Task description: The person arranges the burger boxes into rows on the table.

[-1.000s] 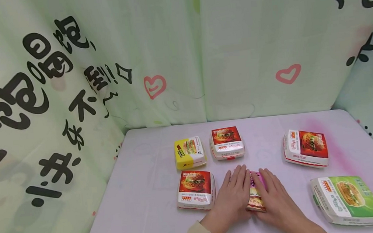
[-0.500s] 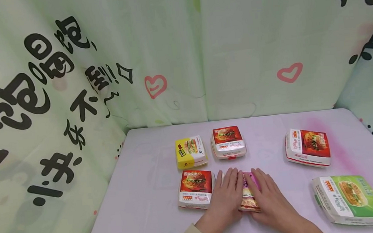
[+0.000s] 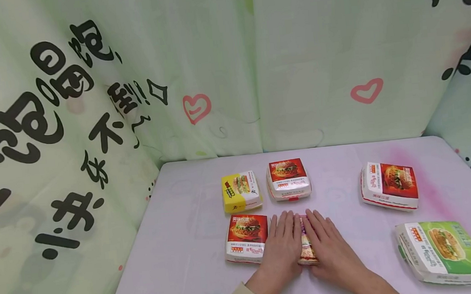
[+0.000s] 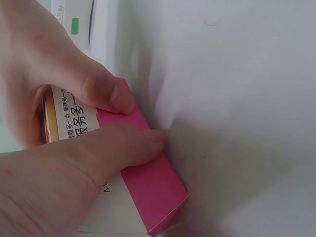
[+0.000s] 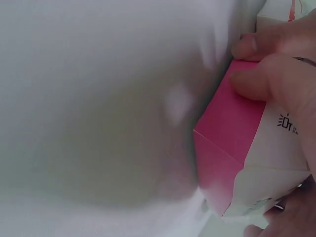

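Pink burger carton point(image 3: 306, 249), probably being aligned beside red burger carton point(image 3: 247, 239).
Left hand point(image 3: 282, 248) and right hand point(image 3: 332, 248) clasp it, thumbs against fingers; release seems next.

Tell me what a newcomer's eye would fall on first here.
Likely first, the bold black lettering across the curtain at left. Next, the left hand and right hand holding a pink-trimmed box toward the middle of the table. The bright green box at right also stands out.
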